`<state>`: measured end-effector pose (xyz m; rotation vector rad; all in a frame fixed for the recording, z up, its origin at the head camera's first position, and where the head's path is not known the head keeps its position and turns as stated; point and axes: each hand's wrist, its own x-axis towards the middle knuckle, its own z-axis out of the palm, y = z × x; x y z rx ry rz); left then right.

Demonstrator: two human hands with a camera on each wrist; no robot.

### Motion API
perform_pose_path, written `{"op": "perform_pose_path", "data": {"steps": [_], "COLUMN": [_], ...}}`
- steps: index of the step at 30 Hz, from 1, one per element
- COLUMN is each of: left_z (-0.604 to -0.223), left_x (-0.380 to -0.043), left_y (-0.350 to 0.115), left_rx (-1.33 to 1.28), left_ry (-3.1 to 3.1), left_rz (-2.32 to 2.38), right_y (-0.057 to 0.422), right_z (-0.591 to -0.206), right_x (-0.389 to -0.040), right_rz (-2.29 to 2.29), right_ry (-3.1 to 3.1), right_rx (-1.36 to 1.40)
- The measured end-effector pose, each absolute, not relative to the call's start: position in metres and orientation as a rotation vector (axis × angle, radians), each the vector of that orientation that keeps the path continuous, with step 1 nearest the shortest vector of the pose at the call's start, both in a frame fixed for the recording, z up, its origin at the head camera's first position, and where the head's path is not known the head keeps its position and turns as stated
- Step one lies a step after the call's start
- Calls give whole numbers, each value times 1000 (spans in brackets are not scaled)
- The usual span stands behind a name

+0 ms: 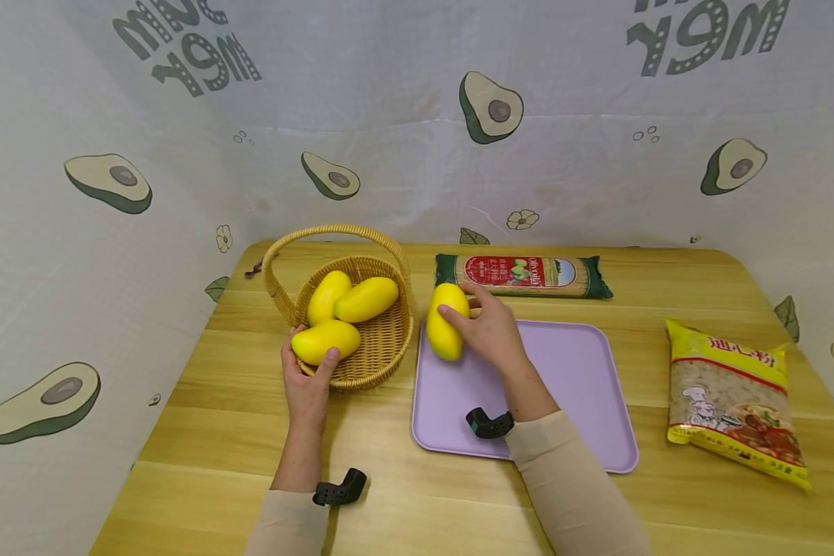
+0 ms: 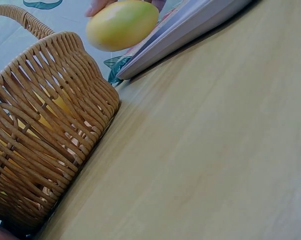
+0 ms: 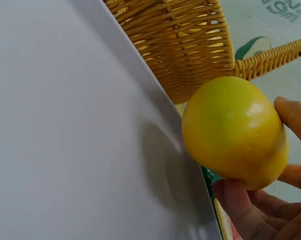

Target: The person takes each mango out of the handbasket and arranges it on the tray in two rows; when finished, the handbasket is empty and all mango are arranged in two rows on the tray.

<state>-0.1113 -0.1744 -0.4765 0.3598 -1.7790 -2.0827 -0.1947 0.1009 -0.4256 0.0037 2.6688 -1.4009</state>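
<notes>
The right hand (image 1: 492, 332) pinched a mango (image 1: 446, 328) between thumb and fingers, holding it clear of the tray (image 1: 570, 371), above its far-left corner. The left hand (image 1: 309, 378) appeared to grasp the basket (image 1: 382, 347) at its near-left rim; whether its thumb also pressed the front mango (image 1: 327, 342) could not be told.

Judged from how things lay, the work with the mangoes was partway through: three sat in the basket, and a fourth was in the air, set down in neither basket nor tray. Whether it was bound inward or outward, the pictures did not settle; its placing, at least, was left to do.

The basket stood towards the desk's (image 1: 201, 401) far-left corner, its handle (image 1: 340, 229) raised. Besides the front mango it held a rear mango (image 1: 328, 297) and a right mango (image 1: 367, 300), while its woven floor showed along the right side.

Beyond the tray's far edge lay a pack (image 1: 528, 276) of noodles; near the desk's right edge lay a bag (image 1: 737, 401) of pale pieces, both seemingly unopened.
</notes>
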Motion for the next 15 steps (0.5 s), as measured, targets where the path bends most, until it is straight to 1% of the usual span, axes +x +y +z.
{"op": "perform_pose_path", "data": {"steps": [15], "left_z": [-478], "left_x": [-111], "left_y": [-175], "left_rx": [385], "left_ry": [-1810], "left_rz": [-2077], "right_y": [93], "right_z": [-433], "right_x": [-193], "right_rz": [-1265], "right_ry": [2741], "right_rx": [-18]}}
